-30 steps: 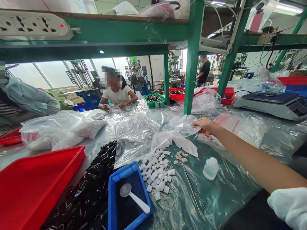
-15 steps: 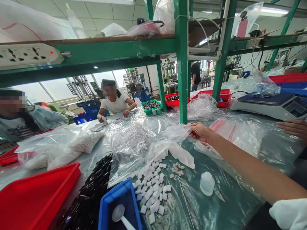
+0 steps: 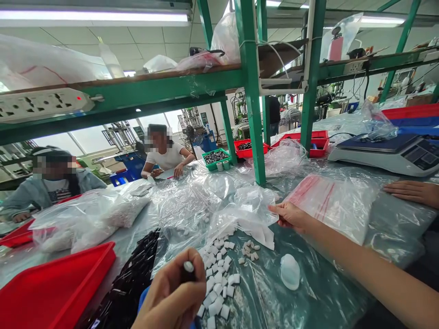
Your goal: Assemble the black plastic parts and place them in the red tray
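Note:
My left hand [image 3: 173,292] is curled around a small dark piece with a pale round tip [image 3: 188,267]; most of it is hidden by the fingers. Below that hand, a blue tray [image 3: 144,294] is largely covered. My right hand [image 3: 288,215] reaches far forward, its fingertips pinching the edge of a thin clear plastic bag [image 3: 252,201]. White square pieces [image 3: 217,283] lie scattered between the hands, spilling from under the plastic. Several small beige pieces [image 3: 250,250] and a translucent white cup-like object [image 3: 290,272] lie nearer my right forearm.
Black strips [image 3: 120,283] lie piled beside a red tray [image 3: 58,283]. Thin metal tweezers-like rods [image 3: 259,288] rest on the plastic-covered table. A green post [image 3: 254,114] rises ahead. A scale [image 3: 384,153] and another person's hand [image 3: 414,193] are at right. Two people sit opposite.
My left hand has come into view from below, holding a small dark piece over the blue tray. My right hand has shifted slightly down, still pinching the bag. The view has tilted up a little.

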`<control>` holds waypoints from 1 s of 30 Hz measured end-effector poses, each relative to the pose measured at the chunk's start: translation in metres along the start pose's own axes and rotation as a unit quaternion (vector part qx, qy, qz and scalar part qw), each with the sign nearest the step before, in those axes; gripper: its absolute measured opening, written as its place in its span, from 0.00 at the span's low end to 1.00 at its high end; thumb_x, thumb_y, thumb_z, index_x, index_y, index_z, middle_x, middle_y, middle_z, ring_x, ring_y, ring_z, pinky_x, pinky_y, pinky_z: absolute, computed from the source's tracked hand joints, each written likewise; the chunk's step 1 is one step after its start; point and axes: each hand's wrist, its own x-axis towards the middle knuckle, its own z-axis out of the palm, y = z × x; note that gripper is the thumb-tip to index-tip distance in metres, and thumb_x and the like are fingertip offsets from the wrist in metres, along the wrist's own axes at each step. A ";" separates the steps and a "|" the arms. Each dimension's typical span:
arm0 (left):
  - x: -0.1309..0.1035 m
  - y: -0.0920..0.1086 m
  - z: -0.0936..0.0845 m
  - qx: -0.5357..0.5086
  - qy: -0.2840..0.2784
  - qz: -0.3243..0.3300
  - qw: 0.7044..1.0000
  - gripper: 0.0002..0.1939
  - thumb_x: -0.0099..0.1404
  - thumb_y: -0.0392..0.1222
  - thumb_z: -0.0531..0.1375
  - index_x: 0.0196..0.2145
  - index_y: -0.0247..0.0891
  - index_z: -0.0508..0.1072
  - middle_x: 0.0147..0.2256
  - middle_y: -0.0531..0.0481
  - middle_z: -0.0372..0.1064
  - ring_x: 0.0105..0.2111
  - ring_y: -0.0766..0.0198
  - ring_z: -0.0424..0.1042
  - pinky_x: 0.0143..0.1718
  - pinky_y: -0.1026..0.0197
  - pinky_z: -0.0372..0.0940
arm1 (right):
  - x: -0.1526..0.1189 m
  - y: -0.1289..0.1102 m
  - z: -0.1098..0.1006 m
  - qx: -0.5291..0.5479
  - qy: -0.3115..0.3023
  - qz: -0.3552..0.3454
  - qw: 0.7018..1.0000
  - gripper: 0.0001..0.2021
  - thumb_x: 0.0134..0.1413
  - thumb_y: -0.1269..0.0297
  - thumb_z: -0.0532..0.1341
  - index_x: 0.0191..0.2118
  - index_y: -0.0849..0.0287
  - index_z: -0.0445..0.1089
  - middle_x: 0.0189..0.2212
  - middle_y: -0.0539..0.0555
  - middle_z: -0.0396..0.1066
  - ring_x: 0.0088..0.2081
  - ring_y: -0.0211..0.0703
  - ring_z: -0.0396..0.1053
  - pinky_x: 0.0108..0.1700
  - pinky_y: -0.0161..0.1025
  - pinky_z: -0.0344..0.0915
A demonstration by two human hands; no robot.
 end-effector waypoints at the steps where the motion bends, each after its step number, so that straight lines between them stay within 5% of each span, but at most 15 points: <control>1: 0.006 -0.001 0.003 -0.003 -0.002 -0.001 1.000 0.10 0.50 0.39 0.65 0.21 0.38 0.65 0.16 0.60 0.51 0.17 0.74 0.46 0.17 0.71 0.43 | -0.001 0.002 -0.003 -0.027 0.016 -0.014 0.999 0.15 0.62 0.58 0.59 0.50 0.62 0.66 0.45 0.56 0.69 0.41 0.44 0.71 0.41 0.46 0.70; 4: 0.027 -0.005 0.011 0.007 -0.017 0.011 1.000 0.15 0.53 0.44 0.67 0.22 0.38 0.63 0.14 0.64 0.48 0.15 0.76 0.41 0.15 0.71 0.38 | -0.010 -0.003 -0.014 -0.117 0.096 -0.096 0.984 0.16 0.62 0.59 0.59 0.51 0.61 0.65 0.47 0.56 0.68 0.43 0.45 0.70 0.43 0.47 0.70; 7: 0.047 -0.010 0.017 0.017 -0.020 0.033 0.999 0.18 0.51 0.47 0.68 0.22 0.38 0.63 0.12 0.65 0.48 0.13 0.77 0.42 0.14 0.72 0.38 | -0.026 -0.023 -0.017 -0.215 0.157 -0.225 0.937 0.15 0.62 0.60 0.59 0.51 0.60 0.65 0.50 0.57 0.66 0.47 0.48 0.68 0.47 0.50 0.67; 11: 0.068 -0.013 0.025 0.014 0.004 0.053 0.998 0.18 0.48 0.47 0.70 0.21 0.37 0.64 0.11 0.66 0.47 0.13 0.78 0.42 0.13 0.72 0.39 | -0.045 -0.058 0.003 -0.363 0.110 -0.362 0.851 0.11 0.61 0.60 0.60 0.44 0.61 0.69 0.47 0.56 0.68 0.49 0.48 0.67 0.50 0.52 0.65; 18: 0.097 -0.017 0.023 0.032 0.034 0.081 0.996 0.17 0.46 0.46 0.70 0.22 0.36 0.66 0.12 0.67 0.49 0.12 0.78 0.45 0.13 0.71 0.40 | -0.025 -0.071 0.040 -0.569 0.065 -0.357 0.738 0.14 0.61 0.61 0.60 0.49 0.61 0.67 0.49 0.57 0.67 0.48 0.48 0.68 0.49 0.52 0.66; 22: 0.119 -0.022 0.016 0.087 0.058 0.088 0.991 0.13 0.54 0.41 0.68 0.24 0.35 0.67 0.14 0.66 0.49 0.12 0.77 0.48 0.13 0.71 0.44 | -0.011 -0.068 0.021 -0.603 0.086 -0.336 0.719 0.13 0.61 0.61 0.60 0.49 0.62 0.67 0.48 0.58 0.68 0.47 0.47 0.69 0.48 0.50 0.67; 24: 0.133 -0.022 0.016 0.130 0.067 0.092 0.985 0.08 0.62 0.38 0.63 0.28 0.34 0.69 0.18 0.62 0.58 0.14 0.75 0.55 0.14 0.71 0.53 | -0.009 -0.071 0.007 -0.602 0.109 -0.324 0.722 0.13 0.61 0.61 0.60 0.49 0.62 0.67 0.48 0.58 0.68 0.46 0.46 0.69 0.47 0.49 0.68; 27: 0.155 -0.016 0.021 0.199 0.074 0.105 0.972 0.06 0.67 0.39 0.59 0.39 0.33 0.71 0.32 0.52 0.71 0.25 0.68 0.70 0.25 0.63 0.68 | -0.011 -0.079 -0.010 -0.588 0.139 -0.314 0.732 0.13 0.62 0.61 0.59 0.48 0.61 0.67 0.47 0.56 0.69 0.44 0.45 0.70 0.45 0.48 0.69; 30: 0.173 -0.007 0.029 0.256 0.077 0.126 0.955 0.11 0.67 0.40 0.59 0.45 0.34 0.71 0.41 0.47 0.72 0.35 0.61 0.74 0.35 0.55 0.71 | -0.016 -0.085 -0.019 -0.575 0.149 -0.319 0.738 0.12 0.62 0.61 0.59 0.48 0.61 0.68 0.46 0.56 0.69 0.44 0.44 0.70 0.45 0.47 0.69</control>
